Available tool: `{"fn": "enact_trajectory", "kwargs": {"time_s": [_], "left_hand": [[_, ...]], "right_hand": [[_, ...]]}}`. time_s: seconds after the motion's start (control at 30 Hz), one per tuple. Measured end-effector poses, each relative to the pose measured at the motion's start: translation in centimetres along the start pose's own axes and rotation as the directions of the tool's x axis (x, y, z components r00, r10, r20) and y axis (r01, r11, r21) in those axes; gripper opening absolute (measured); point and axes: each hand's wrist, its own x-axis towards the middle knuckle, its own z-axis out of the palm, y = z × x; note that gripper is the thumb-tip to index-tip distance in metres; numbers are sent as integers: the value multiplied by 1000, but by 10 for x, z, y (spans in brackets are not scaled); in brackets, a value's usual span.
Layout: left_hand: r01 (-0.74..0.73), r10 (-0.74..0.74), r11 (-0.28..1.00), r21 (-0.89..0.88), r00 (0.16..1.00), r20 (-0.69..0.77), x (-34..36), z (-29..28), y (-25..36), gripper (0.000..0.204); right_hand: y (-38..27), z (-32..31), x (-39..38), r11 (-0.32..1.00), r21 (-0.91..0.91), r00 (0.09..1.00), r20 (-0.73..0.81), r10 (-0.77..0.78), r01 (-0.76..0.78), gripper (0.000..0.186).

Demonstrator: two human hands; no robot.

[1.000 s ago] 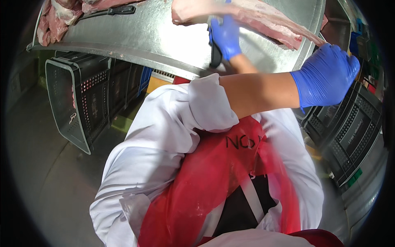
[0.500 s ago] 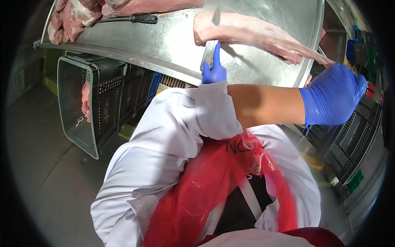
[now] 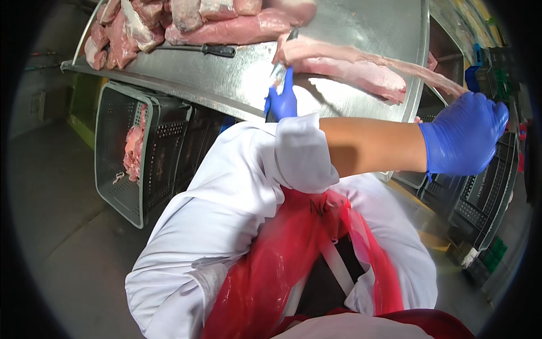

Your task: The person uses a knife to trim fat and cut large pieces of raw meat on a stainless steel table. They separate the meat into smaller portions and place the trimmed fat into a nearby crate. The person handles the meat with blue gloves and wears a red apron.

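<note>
My left arm crosses over to the right, and my left hand (image 3: 467,135), in a blue glove, is closed on the thin end of a long pale strip of fat and meat (image 3: 418,69). The strip stretches left along a pink piece of meat (image 3: 355,75) on the metal table. My right hand (image 3: 281,103), also gloved in blue, grips a knife (image 3: 278,70), its index finger laid along the blade. The blade passes at the left end of the meat, partly hidden by it, with its tip showing beyond. My left sleeve hides the right wrist.
Raw meat pieces (image 3: 226,31) are heaped on the table (image 3: 248,70) at the far left. A black-handled sharpening steel (image 3: 219,51) lies before them. Below the edge stands a grey crate (image 3: 118,198) with meat scraps (image 3: 134,148). Dark crates (image 3: 480,198) stand at the right.
The knife has moved to the left end of the meat. The strip now shows apart from the piece along more of its length. The view has shifted, showing more heaped meat.
</note>
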Motion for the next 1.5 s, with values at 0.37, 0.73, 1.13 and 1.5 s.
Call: {"fn": "enact_trajectory", "kwargs": {"time_s": [0.37,0.73,1.13,1.5], "left_hand": [[340,-291,914,-220,929,229,-16,-136,-86,18],[480,-617,777,408,451,645,-339,-141,-138,33],[427,-600,788,443,378,705,-337,68,-78,15],[623,-774,550,557,128,621,-326,-12,-90,31]], "right_hand": [[-8,-140,-34,786,-509,884,456,-100,351,76],[-32,-409,-180,914,-329,948,125,292,-238,77],[-10,-424,-48,528,-773,935,324,-147,351,77],[-10,-319,37,165,-729,721,683,118,664,74]]}}
